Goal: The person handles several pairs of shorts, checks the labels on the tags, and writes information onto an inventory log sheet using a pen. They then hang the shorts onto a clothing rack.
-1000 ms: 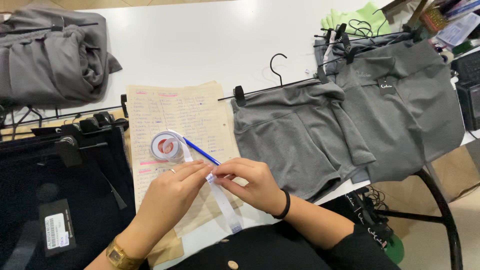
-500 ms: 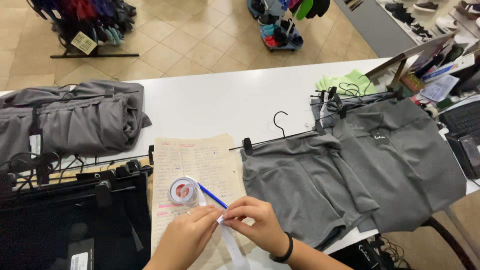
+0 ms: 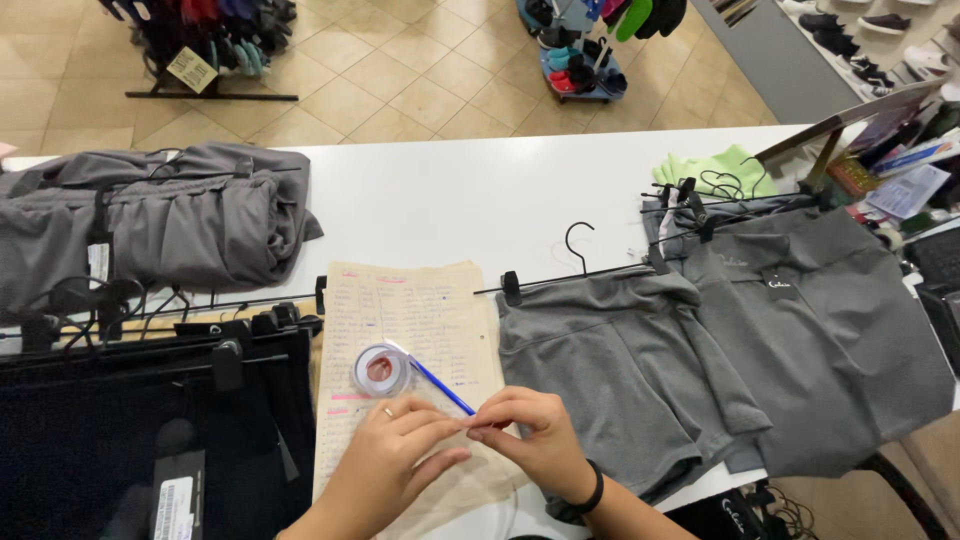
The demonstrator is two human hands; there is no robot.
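From the head view, the left hand (image 3: 385,455) and right hand (image 3: 535,440) meet fingertip to fingertip over a handwritten paper sheet (image 3: 410,330) on the white table (image 3: 450,200), pinching a small bit of tape between them. The tape roll (image 3: 381,369) lies on the sheet just beyond the left hand, beside a blue pen (image 3: 440,385). Grey shorts on a hanger (image 3: 620,370) lie right of the sheet.
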